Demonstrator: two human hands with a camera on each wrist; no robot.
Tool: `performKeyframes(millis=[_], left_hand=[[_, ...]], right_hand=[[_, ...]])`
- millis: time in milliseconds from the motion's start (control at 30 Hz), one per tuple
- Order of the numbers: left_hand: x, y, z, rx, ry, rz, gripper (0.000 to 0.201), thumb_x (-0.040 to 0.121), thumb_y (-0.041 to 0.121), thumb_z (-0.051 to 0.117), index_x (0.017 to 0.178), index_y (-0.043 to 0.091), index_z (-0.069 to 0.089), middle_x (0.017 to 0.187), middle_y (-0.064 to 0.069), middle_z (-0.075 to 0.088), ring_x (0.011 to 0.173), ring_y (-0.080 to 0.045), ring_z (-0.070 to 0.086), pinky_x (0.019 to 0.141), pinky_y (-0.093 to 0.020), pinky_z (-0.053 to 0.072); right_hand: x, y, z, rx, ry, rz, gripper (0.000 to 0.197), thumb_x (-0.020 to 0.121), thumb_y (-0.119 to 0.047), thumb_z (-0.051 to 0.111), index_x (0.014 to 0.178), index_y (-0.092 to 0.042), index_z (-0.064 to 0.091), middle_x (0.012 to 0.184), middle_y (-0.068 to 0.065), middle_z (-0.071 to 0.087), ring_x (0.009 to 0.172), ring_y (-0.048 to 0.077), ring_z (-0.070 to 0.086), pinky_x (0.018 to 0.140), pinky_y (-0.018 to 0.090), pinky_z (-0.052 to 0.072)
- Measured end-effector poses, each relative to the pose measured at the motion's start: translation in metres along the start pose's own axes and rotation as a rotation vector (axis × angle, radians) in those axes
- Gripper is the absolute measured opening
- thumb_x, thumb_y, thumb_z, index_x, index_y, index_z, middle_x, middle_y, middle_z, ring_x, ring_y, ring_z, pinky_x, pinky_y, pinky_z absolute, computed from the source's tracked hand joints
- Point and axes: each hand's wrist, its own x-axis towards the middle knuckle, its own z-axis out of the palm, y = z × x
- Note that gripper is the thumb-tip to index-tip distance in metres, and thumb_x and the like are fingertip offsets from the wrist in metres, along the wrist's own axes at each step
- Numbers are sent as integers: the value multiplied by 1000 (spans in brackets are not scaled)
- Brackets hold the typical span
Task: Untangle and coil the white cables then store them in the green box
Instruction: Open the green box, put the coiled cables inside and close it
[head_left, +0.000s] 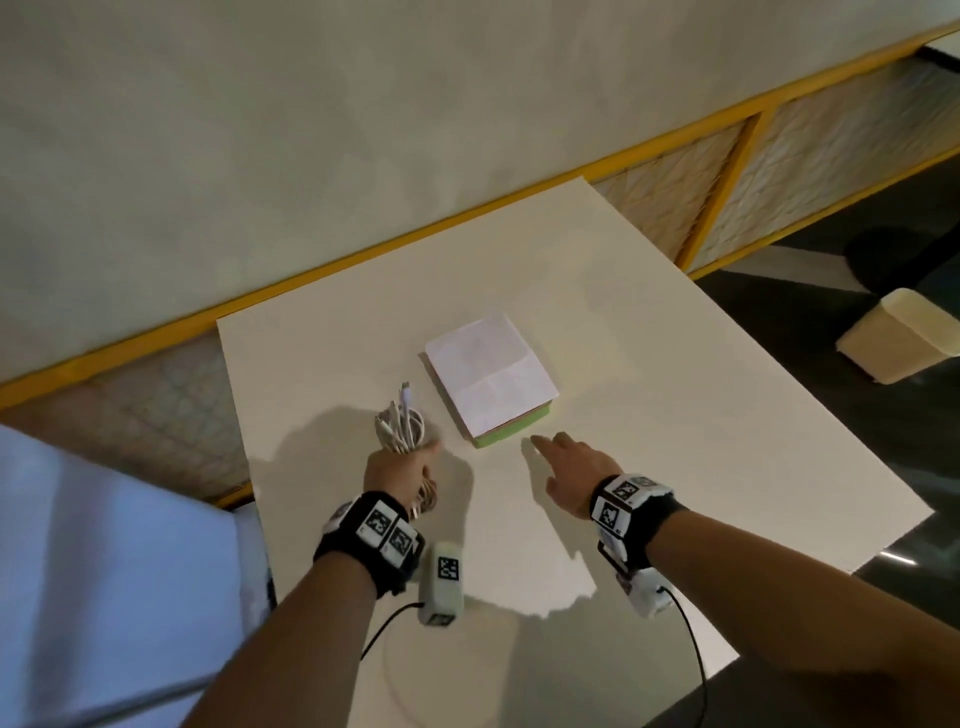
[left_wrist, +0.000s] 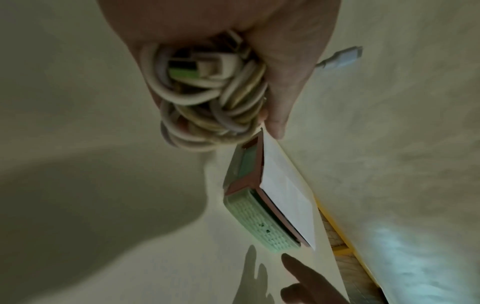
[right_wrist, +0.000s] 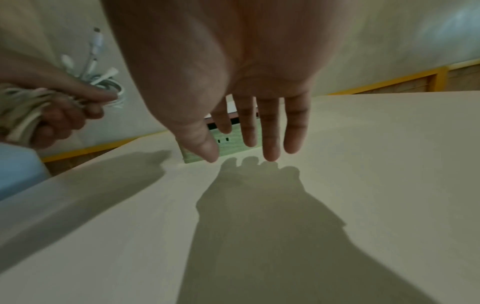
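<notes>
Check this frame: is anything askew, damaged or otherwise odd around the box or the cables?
One oddity: the green box is covered by a white sheet lying slightly askew, so its opening is blocked. The left hand grips the bundled white cables; the right hand hovers open beside the box. No damage visible.

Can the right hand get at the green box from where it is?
Probably yes. The right hand is open and empty, fingers stretched toward the green box, with only bare table between. A white sheet covers the box's top.
</notes>
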Motion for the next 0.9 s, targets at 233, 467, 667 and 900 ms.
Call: performKeyframes(millis=[233,467,667,900], left_hand=[[21,17,47,85,90,-8,35,72,36,77,75,4,67,76,-11,69,72,-27,68,68,-36,55],[26,21,65,83,84,-34,29,77,31,75,84,6,63,81,-9,64,71,-24,60,61,-27,43],[28,23,62,91,55,-61,27,75,28,75,84,5,65,72,-5,63,56,-20,57,45,-23,42],[32,21,61,87,40,-54,30,73,29,77,86,8,59,71,-3,61,71,-24,60,68,-31,48]], right_hand=[[23,14,4,-179,62,-138,75,88,-21,41,149,-26,-3,137,8,43,109,32,56,88,40,44],[34,14,4,-200,104,-153,73,88,-23,39,149,-24,-1,128,8,50,106,32,58,90,41,43],[38,13,6,-213,114,-134,75,87,-23,38,149,-26,-4,117,8,58,101,31,60,89,40,42],[37,11,6,-93,194,-80,45,94,-27,35,138,-25,27,114,7,60,103,30,58,86,39,42]])
